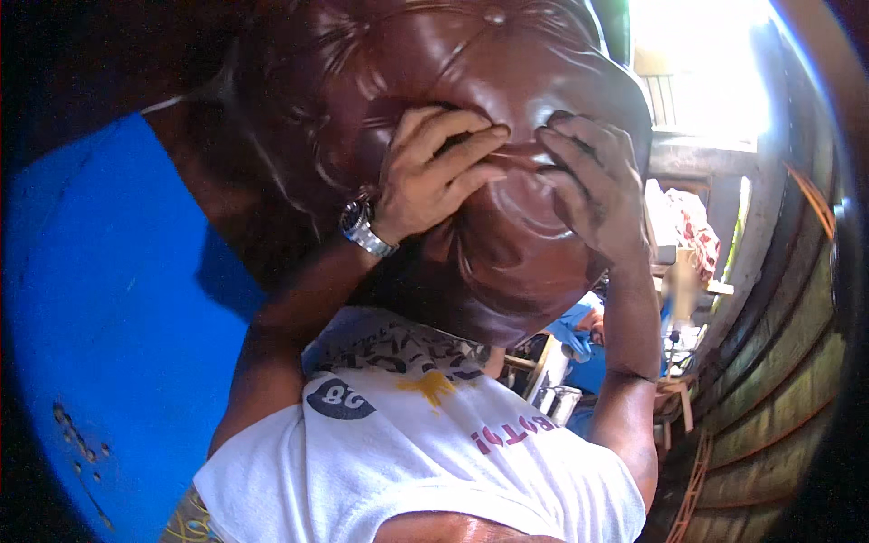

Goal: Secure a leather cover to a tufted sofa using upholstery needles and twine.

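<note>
Nearest the camera is the person's white printed shirt [407, 452]; from it both forearms rise to a dark brown tufted leather cushion [380, 109] held up in front of the chest, filling the upper middle of the view. The left hand [439, 172], a metal wristwatch [365, 228] at its wrist, lies with fingers curled and pressed into a fold of the leather; the right hand [588, 185] is spread flat on the cushion just beside it, fingers apart, gripping over the rounded edge. The cover looks soft and glossy, likely slippery, the padding yielding yet bulky; the creases and the buttoned tufts seem the surest places to take hold. Left of it stands a blue surface [109, 299]; beyond, at right, curved wooden planks [778, 344] and a bright opening [697, 72].
</note>
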The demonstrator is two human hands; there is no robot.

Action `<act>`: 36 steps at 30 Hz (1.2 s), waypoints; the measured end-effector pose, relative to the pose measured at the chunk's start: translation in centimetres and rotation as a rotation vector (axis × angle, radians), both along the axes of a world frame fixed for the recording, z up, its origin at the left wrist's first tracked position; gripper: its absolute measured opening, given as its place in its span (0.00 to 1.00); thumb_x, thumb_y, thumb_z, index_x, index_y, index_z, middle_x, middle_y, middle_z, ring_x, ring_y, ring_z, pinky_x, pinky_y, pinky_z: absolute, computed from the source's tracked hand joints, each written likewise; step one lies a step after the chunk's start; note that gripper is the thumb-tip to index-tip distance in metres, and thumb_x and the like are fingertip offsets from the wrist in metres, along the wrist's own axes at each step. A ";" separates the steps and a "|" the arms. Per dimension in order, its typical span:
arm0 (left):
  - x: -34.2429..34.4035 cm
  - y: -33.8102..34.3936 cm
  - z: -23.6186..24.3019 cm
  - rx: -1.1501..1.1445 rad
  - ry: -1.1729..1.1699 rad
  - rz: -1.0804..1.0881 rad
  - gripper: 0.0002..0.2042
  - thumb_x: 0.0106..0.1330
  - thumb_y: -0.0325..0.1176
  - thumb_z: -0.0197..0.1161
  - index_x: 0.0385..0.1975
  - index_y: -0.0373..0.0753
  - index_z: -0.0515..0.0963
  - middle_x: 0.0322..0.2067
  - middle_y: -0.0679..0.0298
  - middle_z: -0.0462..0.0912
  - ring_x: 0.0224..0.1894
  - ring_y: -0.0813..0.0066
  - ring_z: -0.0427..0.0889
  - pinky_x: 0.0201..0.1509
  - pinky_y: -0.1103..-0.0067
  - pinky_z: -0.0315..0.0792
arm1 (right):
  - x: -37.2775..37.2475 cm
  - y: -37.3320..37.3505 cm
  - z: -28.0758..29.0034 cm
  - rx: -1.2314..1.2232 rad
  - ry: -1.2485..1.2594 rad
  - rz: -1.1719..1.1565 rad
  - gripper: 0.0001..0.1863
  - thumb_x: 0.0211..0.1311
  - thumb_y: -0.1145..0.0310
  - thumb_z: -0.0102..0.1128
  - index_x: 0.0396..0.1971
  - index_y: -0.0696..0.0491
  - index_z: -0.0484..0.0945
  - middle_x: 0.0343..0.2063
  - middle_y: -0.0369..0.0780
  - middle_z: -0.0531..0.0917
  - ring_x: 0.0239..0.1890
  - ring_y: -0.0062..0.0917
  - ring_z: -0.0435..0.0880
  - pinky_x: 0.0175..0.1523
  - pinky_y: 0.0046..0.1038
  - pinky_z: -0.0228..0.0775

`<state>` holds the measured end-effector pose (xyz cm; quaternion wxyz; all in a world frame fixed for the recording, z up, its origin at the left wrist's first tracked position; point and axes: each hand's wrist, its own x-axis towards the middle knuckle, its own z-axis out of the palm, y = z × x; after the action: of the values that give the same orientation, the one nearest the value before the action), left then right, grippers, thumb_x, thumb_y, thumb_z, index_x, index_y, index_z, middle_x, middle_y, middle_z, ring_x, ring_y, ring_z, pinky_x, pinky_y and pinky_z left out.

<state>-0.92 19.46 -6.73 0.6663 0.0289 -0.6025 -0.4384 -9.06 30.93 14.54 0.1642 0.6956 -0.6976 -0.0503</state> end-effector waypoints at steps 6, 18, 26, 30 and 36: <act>-0.6 1.1 2.1 -0.018 -0.090 0.036 0.14 0.57 0.30 0.76 0.44 0.41 0.88 0.41 0.60 0.85 0.41 0.60 0.80 0.48 0.68 0.75 | -1.7 -0.2 0.0 -0.004 0.088 0.099 0.10 0.58 0.66 0.70 0.40 0.49 0.87 0.41 0.40 0.83 0.45 0.40 0.79 0.50 0.39 0.75; -0.1 -3.6 8.3 -0.405 -0.299 -0.029 0.11 0.62 0.42 0.71 0.32 0.40 0.84 0.33 0.60 0.80 0.40 0.55 0.79 0.48 0.65 0.74 | -4.1 -0.1 1.5 -0.066 0.000 0.155 0.07 0.61 0.68 0.67 0.37 0.52 0.84 0.38 0.41 0.83 0.45 0.40 0.81 0.51 0.37 0.73; -1.0 -4.4 11.8 -0.578 -0.467 -0.238 0.12 0.62 0.41 0.71 0.33 0.38 0.85 0.34 0.55 0.83 0.41 0.53 0.83 0.46 0.64 0.76 | -1.5 15.7 -3.5 -0.996 -0.336 -0.796 0.19 0.76 0.61 0.60 0.57 0.58 0.77 0.52 0.43 0.82 0.56 0.25 0.79 0.58 0.30 0.72; -2.5 -6.6 12.7 -0.574 -0.518 -0.465 0.12 0.61 0.40 0.71 0.33 0.36 0.85 0.29 0.51 0.85 0.33 0.49 0.84 0.39 0.63 0.77 | 0.0 22.7 -10.7 -1.105 -1.289 -1.027 0.31 0.78 0.42 0.49 0.62 0.53 0.74 0.57 0.38 0.81 0.55 0.24 0.81 0.55 0.32 0.77; -3.1 -5.2 15.7 -0.571 -0.682 -0.569 0.11 0.60 0.38 0.74 0.32 0.36 0.84 0.29 0.52 0.85 0.32 0.55 0.86 0.38 0.66 0.78 | 1.6 26.1 -15.2 -1.113 -1.926 -0.839 0.30 0.78 0.45 0.51 0.64 0.54 0.73 0.59 0.40 0.80 0.57 0.27 0.80 0.62 0.38 0.75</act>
<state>-4.03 14.24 8.96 0.2686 -0.1775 -0.8645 -0.3861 -7.42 57.04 -0.68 -0.1776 -0.0027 -0.6331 0.7534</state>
